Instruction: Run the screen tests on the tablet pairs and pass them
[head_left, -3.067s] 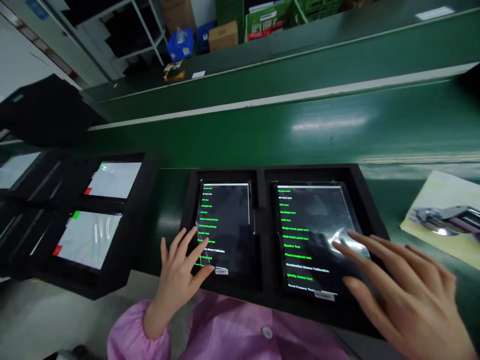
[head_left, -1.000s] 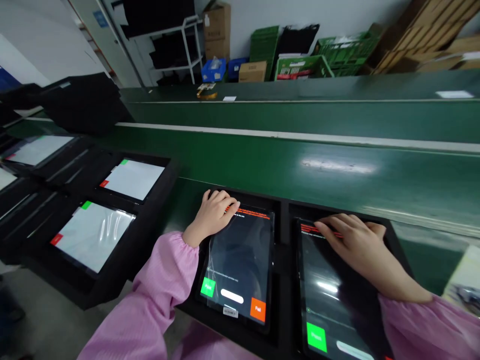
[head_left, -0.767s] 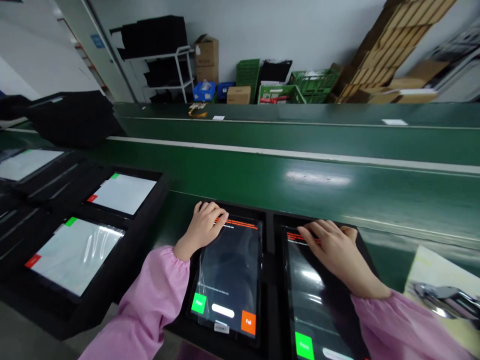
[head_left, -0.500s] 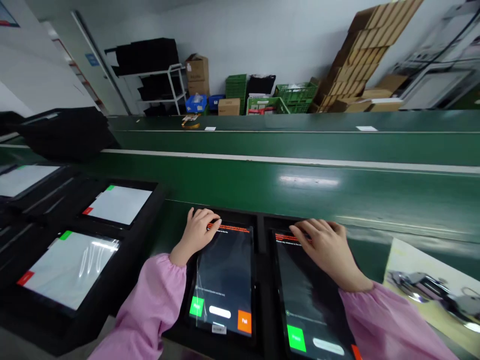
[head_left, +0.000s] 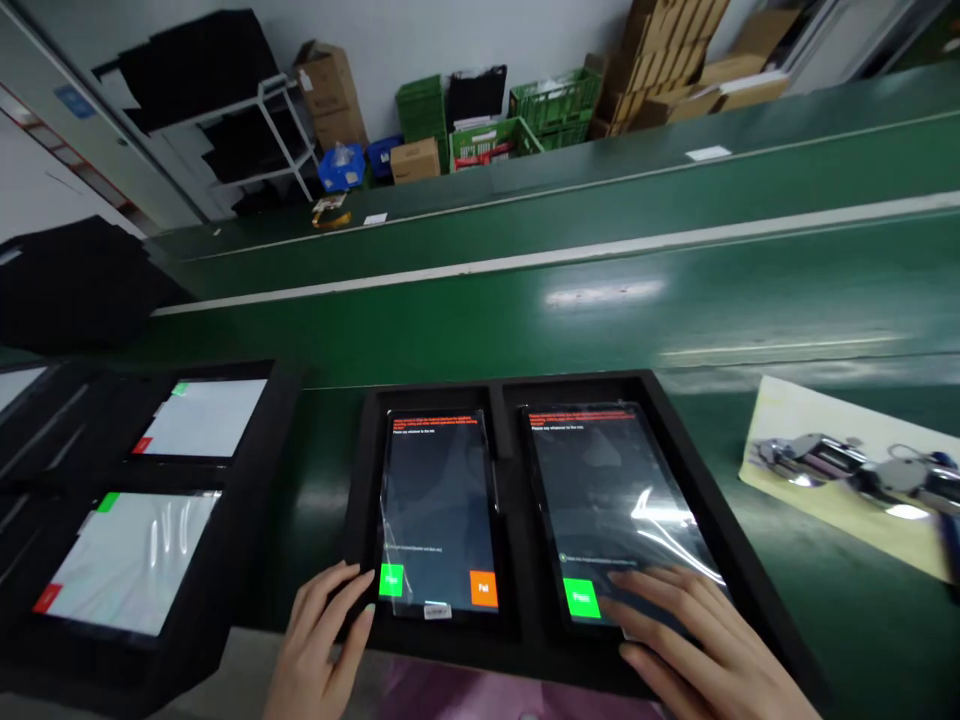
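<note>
1. Left hand (head_left: 319, 640): fingers loosely spread, pinching nothing; fingertips at the lower left corner of the black foam tray (head_left: 510, 385), just beside the lower edge of the left tablet.
2. Right hand (head_left: 697, 650): fingers spread and nearly flat, pinching nothing; lying over the lower right part of the right tablet. Whether the fingertips press the glass cannot be told.
3. Left tablet (head_left: 439, 500): in the tray's left compartment, above the left hand. Clear film, red text at top, green Pass button (head_left: 391, 580) at lower left, orange Fail button (head_left: 484, 588) at lower right.
4. Right tablet (head_left: 607, 490): in the tray's right compartment, partly under the right hand. Film with glare, red text at top, green Pass button (head_left: 581, 598) just left of the fingers.
5. Second black tray (head_left: 277, 450): near the counter's left side, holding two white-screened tablets (head_left: 202, 418).
6. Printed sheet (head_left: 840, 470): on the green counter (head_left: 600, 330), right of the first tray, showing metal parts.
</note>
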